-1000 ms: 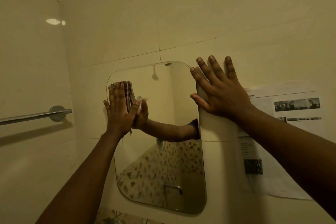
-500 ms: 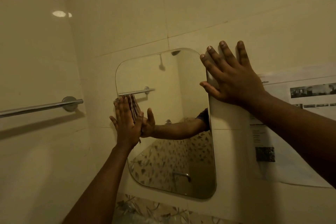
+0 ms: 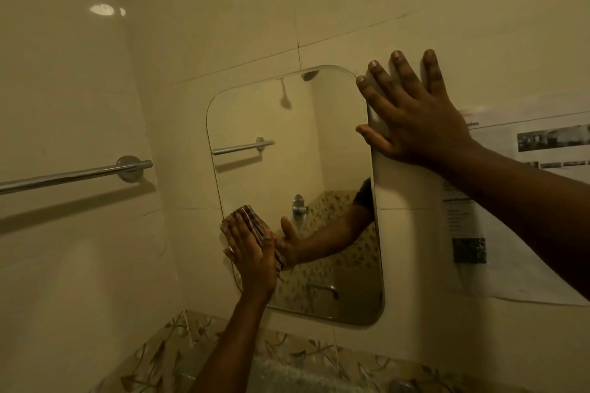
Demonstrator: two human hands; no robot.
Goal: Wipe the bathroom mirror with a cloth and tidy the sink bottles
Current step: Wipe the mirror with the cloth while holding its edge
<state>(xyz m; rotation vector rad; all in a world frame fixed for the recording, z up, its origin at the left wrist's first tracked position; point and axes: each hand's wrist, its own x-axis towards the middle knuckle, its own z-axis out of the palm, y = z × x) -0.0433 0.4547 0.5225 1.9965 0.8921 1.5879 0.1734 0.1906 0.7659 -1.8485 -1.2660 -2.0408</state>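
Note:
A frameless mirror (image 3: 287,162) with rounded corners hangs on the cream tiled wall. My left hand (image 3: 252,260) presses a folded striped cloth (image 3: 247,217) flat against the glass near the mirror's lower left edge. The cloth shows above my fingertips and along my thumb. My right hand (image 3: 412,118) lies flat with fingers spread on the mirror's upper right edge and the wall beside it. It holds nothing. No bottles are in view.
A chrome towel rail (image 3: 73,174) runs along the left wall. A printed paper sheet (image 3: 510,201) is stuck to the wall right of the mirror. A band of leaf-patterned tiles (image 3: 303,357) runs below the mirror.
My left hand has slid the cloth down the mirror's left side, from the upper part to the lower part. My right hand has stayed on the upper right edge.

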